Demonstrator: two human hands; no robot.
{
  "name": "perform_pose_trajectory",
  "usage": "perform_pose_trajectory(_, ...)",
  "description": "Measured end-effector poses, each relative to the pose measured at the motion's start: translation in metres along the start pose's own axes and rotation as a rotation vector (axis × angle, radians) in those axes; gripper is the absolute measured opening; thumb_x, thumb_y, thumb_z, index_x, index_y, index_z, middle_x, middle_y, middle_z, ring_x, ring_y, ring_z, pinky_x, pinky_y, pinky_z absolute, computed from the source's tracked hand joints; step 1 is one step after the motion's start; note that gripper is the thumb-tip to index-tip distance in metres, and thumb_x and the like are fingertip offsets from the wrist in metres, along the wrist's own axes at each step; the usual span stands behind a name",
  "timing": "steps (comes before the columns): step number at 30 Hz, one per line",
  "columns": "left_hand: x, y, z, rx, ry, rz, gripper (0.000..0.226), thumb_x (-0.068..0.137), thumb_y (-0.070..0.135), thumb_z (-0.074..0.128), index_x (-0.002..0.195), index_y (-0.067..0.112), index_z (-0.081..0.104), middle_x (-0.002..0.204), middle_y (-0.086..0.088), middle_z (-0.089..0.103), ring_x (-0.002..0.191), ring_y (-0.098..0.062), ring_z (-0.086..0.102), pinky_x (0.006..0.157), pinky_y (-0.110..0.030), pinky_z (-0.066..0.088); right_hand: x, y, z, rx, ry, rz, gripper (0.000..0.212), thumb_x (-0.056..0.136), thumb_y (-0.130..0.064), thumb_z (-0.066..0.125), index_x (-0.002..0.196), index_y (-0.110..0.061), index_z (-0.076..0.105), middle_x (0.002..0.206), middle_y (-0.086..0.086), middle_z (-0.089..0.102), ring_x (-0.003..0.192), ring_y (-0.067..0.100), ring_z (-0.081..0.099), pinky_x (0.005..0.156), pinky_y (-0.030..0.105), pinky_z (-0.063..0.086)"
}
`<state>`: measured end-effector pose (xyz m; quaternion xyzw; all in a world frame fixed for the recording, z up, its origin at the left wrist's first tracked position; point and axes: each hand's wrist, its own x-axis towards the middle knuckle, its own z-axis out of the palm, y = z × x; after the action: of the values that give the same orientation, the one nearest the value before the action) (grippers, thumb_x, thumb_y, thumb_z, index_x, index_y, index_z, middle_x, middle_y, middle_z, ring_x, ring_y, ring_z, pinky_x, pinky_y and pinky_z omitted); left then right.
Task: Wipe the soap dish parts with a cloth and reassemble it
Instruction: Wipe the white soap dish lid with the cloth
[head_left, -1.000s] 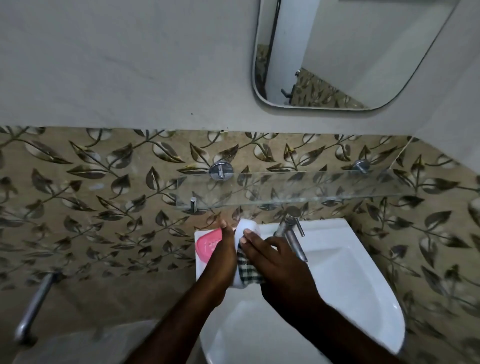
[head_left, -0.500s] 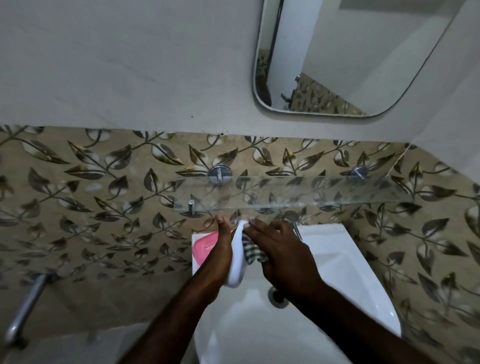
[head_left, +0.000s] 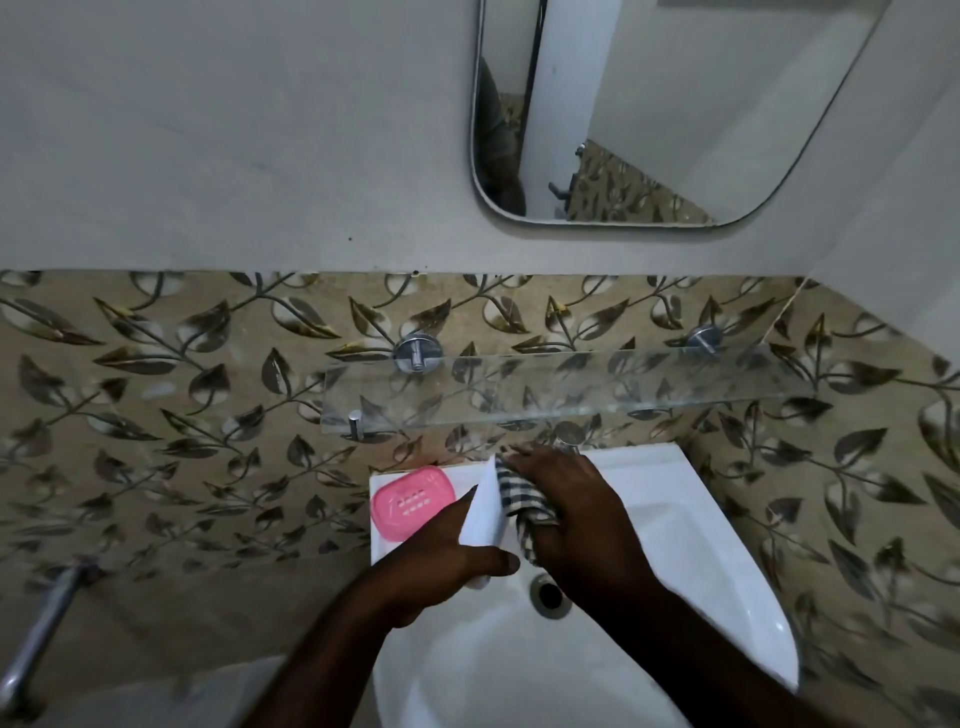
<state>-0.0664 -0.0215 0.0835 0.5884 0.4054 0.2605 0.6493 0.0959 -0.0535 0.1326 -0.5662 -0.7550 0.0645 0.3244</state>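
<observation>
My left hand (head_left: 447, 558) grips a white soap dish part (head_left: 485, 512), held on edge over the back of the sink. My right hand (head_left: 566, 512) holds a checked cloth (head_left: 519, 496) bunched under its fingers and presses it against the right face of the white part. A pink slotted soap dish part (head_left: 410, 501) lies flat on the sink's back left corner, just left of my left hand.
The white sink (head_left: 691, 561) has its drain (head_left: 548, 595) below my right hand. A glass shelf (head_left: 571, 387) juts from the leaf-patterned tiles right above my hands, with the tap mostly hidden under it. A mirror (head_left: 675, 104) hangs higher up. A metal pipe (head_left: 36, 634) sits at far left.
The view has tilted so the pink part and drain show more fully. My hands have shifted and the cloth has slid along the white part, which now stands more on edge.
</observation>
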Motion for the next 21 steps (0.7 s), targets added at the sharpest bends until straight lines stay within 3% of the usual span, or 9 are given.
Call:
perform_pose_trajectory(2,0.002,0.000,0.004,-0.016,-0.031,-0.017,0.063,0.065,0.033,0.075,0.122,0.051,0.055,0.103,0.026,0.071,0.091,0.000,0.067,0.074,-0.023,0.056,-0.003,-0.014,-0.006,-0.149,-0.097,-0.207,0.057,0.063,-0.009,0.055,0.116,-0.023,0.066,0.124,-0.004,0.065,0.104,0.019,0.053,0.071,0.024,0.051)
perform_pose_trajectory(4,0.001,0.001,0.007,-0.046,-0.037,0.009,0.052,0.069,0.035,0.073,0.119,0.042,0.060,0.102,0.022,0.073,0.094,-0.001,0.068,0.073,-0.019,0.054,-0.005,-0.013,-0.009,-0.235,-0.166,-0.354,0.053,0.066,-0.010,0.047,0.112,-0.022,0.069,0.124,-0.004,0.066,0.101,0.020,0.053,0.063,0.025,0.050)
perform_pose_trajectory(9,0.002,-0.002,0.010,0.049,0.026,0.005,0.094,0.059,0.023,0.073,0.140,0.055,0.036,0.136,0.031,0.050,0.124,0.001,0.048,0.092,-0.027,0.054,0.002,0.003,-0.017,-0.249,-0.093,-0.060,0.069,0.064,0.004,0.056,0.128,-0.023,0.062,0.135,-0.006,0.058,0.115,0.031,0.053,0.068,0.037,0.058)
perform_pose_trajectory(11,0.001,-0.006,0.012,-0.006,-0.023,0.021,0.082,0.064,0.017,0.072,0.129,0.058,0.044,0.120,0.032,0.062,0.112,0.004,0.059,0.081,-0.022,0.055,-0.009,-0.004,-0.011,-0.268,-0.121,-0.173,0.062,0.062,0.001,0.051,0.120,-0.015,0.067,0.128,0.002,0.064,0.105,0.033,0.060,0.072,0.036,0.059)
perform_pose_trajectory(13,-0.003,-0.007,0.015,-0.044,-0.046,0.047,0.070,0.071,0.009,0.070,0.127,0.045,0.049,0.113,0.030,0.066,0.105,0.005,0.063,0.075,-0.019,0.054,-0.024,-0.003,-0.005,-0.290,-0.179,-0.337,0.057,0.065,0.002,0.049,0.117,-0.012,0.069,0.127,0.004,0.065,0.101,0.033,0.063,0.080,0.035,0.057)
perform_pose_trajectory(15,-0.005,-0.006,0.018,-0.058,-0.016,0.062,0.075,0.069,0.009,0.069,0.130,0.047,0.047,0.117,0.031,0.065,0.106,0.005,0.062,0.075,-0.019,0.053,-0.020,0.004,-0.009,-0.278,-0.137,-0.293,0.060,0.064,0.003,0.053,0.119,-0.016,0.068,0.128,0.000,0.065,0.102,0.030,0.061,0.076,0.032,0.058)
perform_pose_trajectory(18,-0.004,-0.003,0.020,-0.027,-0.006,0.063,0.086,0.063,0.017,0.070,0.133,0.058,0.043,0.128,0.031,0.058,0.111,0.001,0.058,0.083,-0.028,0.057,-0.005,0.006,-0.014,-0.260,-0.016,-0.051,0.067,0.061,0.005,0.062,0.122,-0.021,0.067,0.126,-0.005,0.065,0.109,0.024,0.048,0.060,0.031,0.059)
perform_pose_trajectory(19,-0.004,-0.003,0.019,-0.034,-0.013,0.054,0.085,0.063,0.017,0.070,0.131,0.060,0.044,0.124,0.028,0.062,0.106,-0.003,0.060,0.082,-0.029,0.056,-0.006,0.002,-0.011,-0.273,-0.004,-0.078,0.064,0.061,0.004,0.061,0.121,-0.020,0.067,0.124,-0.004,0.066,0.107,0.023,0.047,0.061,0.030,0.058)
perform_pose_trajectory(21,-0.004,-0.005,0.016,-0.043,-0.036,0.049,0.072,0.069,0.011,0.070,0.117,0.062,0.054,0.109,0.023,0.070,0.095,-0.001,0.066,0.073,-0.021,0.055,-0.017,-0.001,-0.002,-0.292,-0.032,-0.279,0.055,0.068,-0.002,0.050,0.118,-0.016,0.069,0.124,0.000,0.067,0.106,0.025,0.052,0.077,0.029,0.054)
